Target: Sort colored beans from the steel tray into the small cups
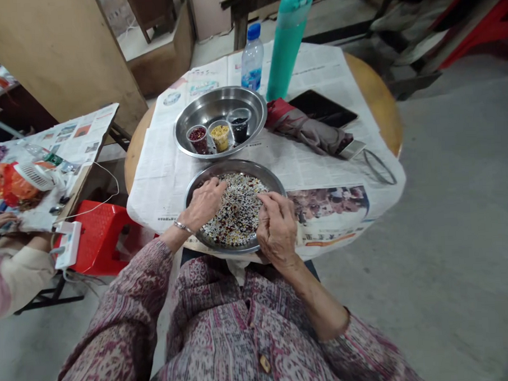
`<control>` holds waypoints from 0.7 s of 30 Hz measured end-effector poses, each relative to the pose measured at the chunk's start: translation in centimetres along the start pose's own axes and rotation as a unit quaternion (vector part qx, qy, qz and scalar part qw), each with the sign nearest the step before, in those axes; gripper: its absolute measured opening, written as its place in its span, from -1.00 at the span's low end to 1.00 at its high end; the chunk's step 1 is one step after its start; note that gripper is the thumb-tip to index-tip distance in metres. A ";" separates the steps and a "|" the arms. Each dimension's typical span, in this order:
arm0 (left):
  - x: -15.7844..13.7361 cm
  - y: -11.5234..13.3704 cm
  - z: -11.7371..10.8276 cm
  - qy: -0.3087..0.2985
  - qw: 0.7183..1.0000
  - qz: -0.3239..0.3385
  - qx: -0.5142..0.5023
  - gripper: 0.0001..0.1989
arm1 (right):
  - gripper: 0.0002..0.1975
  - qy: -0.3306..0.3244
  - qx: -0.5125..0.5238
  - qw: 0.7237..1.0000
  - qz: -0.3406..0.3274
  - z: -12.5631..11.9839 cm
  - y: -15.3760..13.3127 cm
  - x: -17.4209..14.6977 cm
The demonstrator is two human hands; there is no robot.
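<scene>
The left hand point(206, 201) and right hand point(277, 229) curl over small mixed bits point(237, 207) in the near bowl point(270, 177). Whether either pinches any I cannot tell; the right hand hides part of the bowl's rim.

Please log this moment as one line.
left hand: over mixed bits; right hand: at near bowl rim; far bowl: three cups
</scene>
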State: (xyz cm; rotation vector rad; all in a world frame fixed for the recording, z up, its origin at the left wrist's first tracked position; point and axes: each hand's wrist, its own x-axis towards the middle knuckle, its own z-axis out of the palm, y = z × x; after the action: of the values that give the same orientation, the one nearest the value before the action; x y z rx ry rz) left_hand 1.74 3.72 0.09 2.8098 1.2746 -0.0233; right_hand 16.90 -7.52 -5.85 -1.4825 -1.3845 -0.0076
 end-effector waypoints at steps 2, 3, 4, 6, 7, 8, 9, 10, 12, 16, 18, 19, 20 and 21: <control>-2.1 -0.3 0.0 -0.006 1.000 -0.005 -0.025 -0.73 | -0.65 -0.012 -0.012 1.000 -0.006 0.0 0.0 0.0; -3.1 -0.2 0.0 -0.012 0.999 0.009 -0.043 -0.75 | -0.66 -0.020 -0.018 1.000 -0.012 0.0 0.1 0.0; -4.2 -0.1 0.1 -0.011 0.998 0.016 -0.058 -0.78 | -0.68 -0.028 -0.023 0.999 -0.020 0.1 0.1 0.0; -5.9 0.3 0.4 0.010 0.996 0.035 -0.087 -0.80 | -0.72 -0.042 -0.032 0.998 -0.035 0.1 0.2 -0.1; -6.5 0.5 0.6 0.027 0.994 0.039 -0.100 -0.82 | -0.74 -0.053 -0.036 0.997 -0.041 0.1 0.2 -0.1; -6.9 0.7 0.9 0.047 0.992 0.041 -0.113 -0.83 | -0.76 -0.066 -0.041 0.996 -0.044 0.1 0.3 0.0; -7.2 0.8 1.1 0.066 0.989 0.037 -0.125 -0.85 | -0.79 -0.083 -0.045 0.994 -0.048 0.1 0.3 0.1; -7.4 0.9 1.4 0.083 0.987 0.029 -0.134 -0.86 | -0.81 -0.104 -0.047 0.992 -0.052 0.0 0.4 0.2; -7.4 0.9 1.9 0.112 0.983 0.011 -0.144 -0.86 | -0.85 -0.152 -0.039 0.985 -0.067 -0.4 0.6 0.6; -7.3 1.0 2.5 0.142 0.978 0.000 -0.154 -0.86 | -0.87 -0.299 0.000 0.947 -0.119 -1.0 0.4 1.4; -7.4 1.1 2.7 0.149 0.976 0.000 -0.158 -0.86 | -0.83 -0.376 0.007 0.915 -0.147 -0.7 0.0 1.6; -7.4 1.1 2.8 0.157 0.974 -0.002 -0.160 -0.86 | -0.81 -0.403 0.004 0.902 -0.157 -0.4 -0.3 1.8; -7.5 1.1 3.0 0.170 0.972 -0.005 -0.164 -0.85 | -0.77 -0.420 -0.005 0.893 -0.162 0.1 -0.4 1.9; -7.5 1.0 3.2 0.189 0.967 -0.006 -0.171 -0.84 | -0.74 -0.427 -0.020 0.890 -0.160 0.6 -0.5 2.2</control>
State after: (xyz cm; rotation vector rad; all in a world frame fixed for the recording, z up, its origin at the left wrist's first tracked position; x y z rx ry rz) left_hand -2.40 -2.78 -2.74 2.5780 1.2125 0.6923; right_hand 16.91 -5.69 -4.46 -1.3095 -2.3373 0.4613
